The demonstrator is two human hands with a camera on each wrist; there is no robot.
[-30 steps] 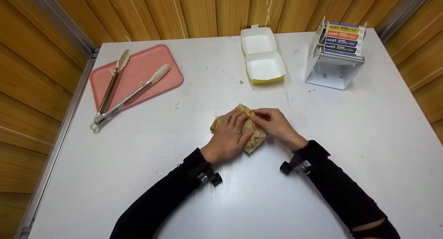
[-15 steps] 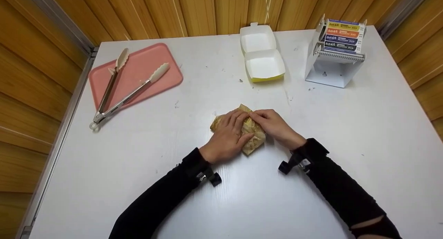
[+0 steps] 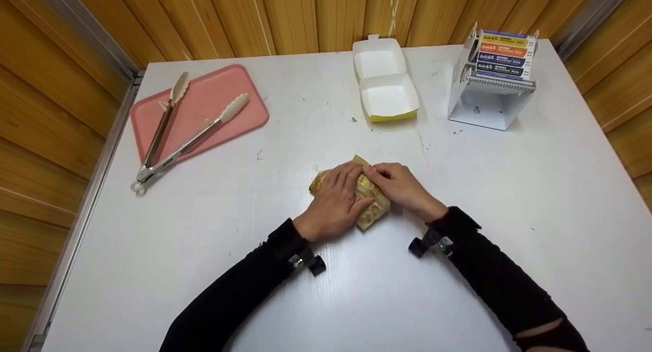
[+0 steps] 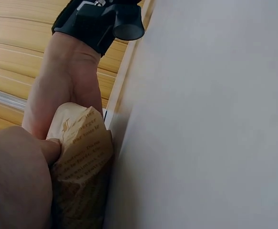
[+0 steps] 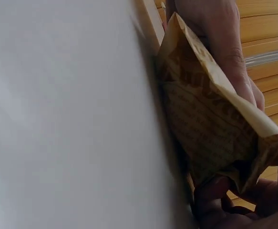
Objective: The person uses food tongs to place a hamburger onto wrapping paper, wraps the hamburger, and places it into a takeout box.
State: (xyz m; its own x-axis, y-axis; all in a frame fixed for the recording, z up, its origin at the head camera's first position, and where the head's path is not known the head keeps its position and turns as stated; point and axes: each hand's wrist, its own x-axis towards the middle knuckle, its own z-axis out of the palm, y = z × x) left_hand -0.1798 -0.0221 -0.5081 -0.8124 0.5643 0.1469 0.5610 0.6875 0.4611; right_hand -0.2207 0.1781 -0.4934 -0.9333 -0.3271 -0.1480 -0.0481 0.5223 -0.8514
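A packet wrapped in brown printed paper [image 3: 373,209] lies on the white table, between both hands. My left hand [image 3: 331,201] rests on top of it with its fingers extended and covers much of the paper. At the packet's upper right, my right hand [image 3: 405,189] grips the edge, its thumb on top and its fingers curled. In the right wrist view, those fingers [image 5: 215,195] bend in beneath a folded end of the packet [image 5: 205,114]. Printed lettering shows on the packet [image 4: 84,148] in the left wrist view. What is inside cannot be seen.
Silver tongs [image 3: 196,134] with pale tips lie spread across a pink tray [image 3: 214,84] at the back left. An unfolded white-and-yellow box [image 3: 389,97] stands behind the packet. At the back right is a white stand [image 3: 479,105] holding colourful label rolls [image 3: 501,56].
A small yellow label pinched by my right hand a second ago is now hidden under the fingers. The right hand has shifted slightly left over the packet; the left stays still.
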